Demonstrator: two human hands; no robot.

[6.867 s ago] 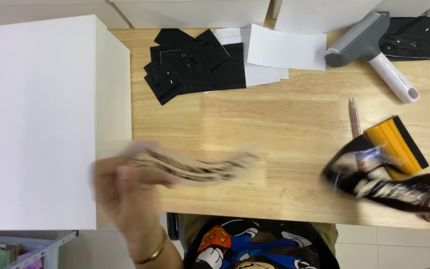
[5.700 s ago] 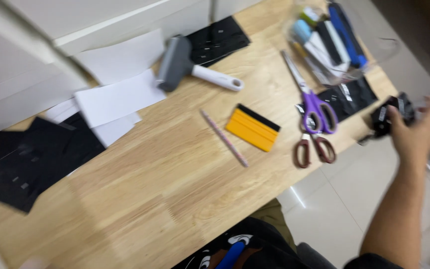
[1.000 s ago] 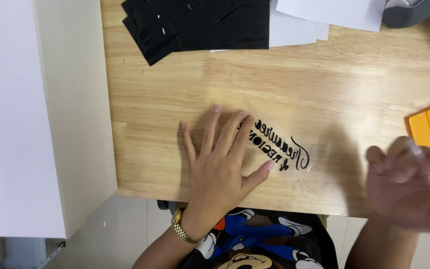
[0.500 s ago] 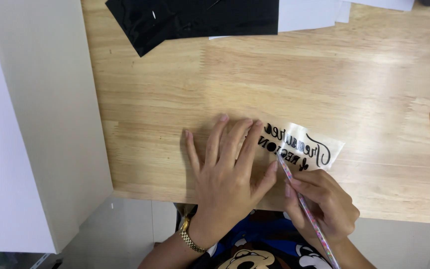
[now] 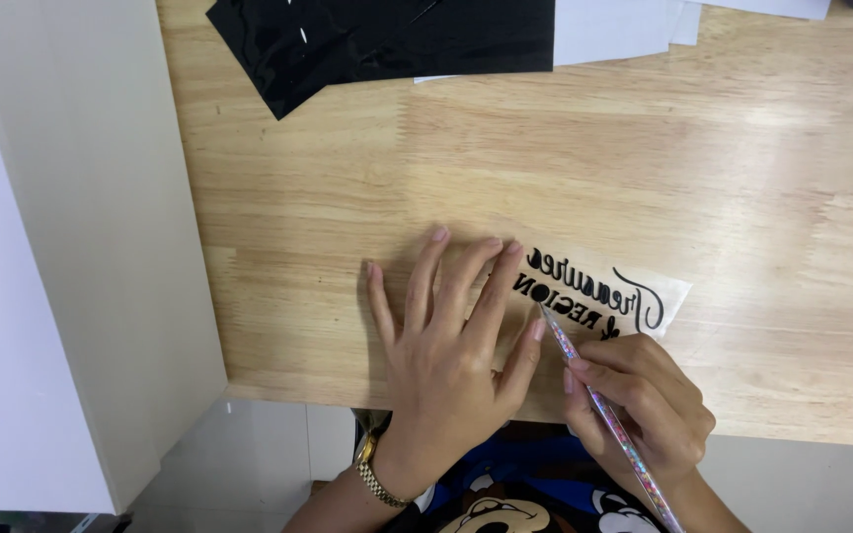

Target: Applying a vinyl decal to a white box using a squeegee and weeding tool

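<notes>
Left hand (image 5: 446,345) lies flat with fingers spread, pressing the left end of a clear decal sheet (image 5: 609,296) with black lettering onto the wooden table (image 5: 644,158). Right hand (image 5: 644,405), just below the sheet, pinches a glittery pen-like tool (image 5: 604,415), its tip touching the lettering beside the left fingertips.

Left hand (image 5: 446,345) lies flat, palm down, fingers (image 5: 425,281) spread and pointing to the far side, thumb angled out to the right. Its wrist bends back toward the near edge, forearm running off to the near left. Right hand (image 5: 639,400) sits just right of it, knuckles up, fingers curled tight in a writing grip, wrist low at the near edge.
</notes>
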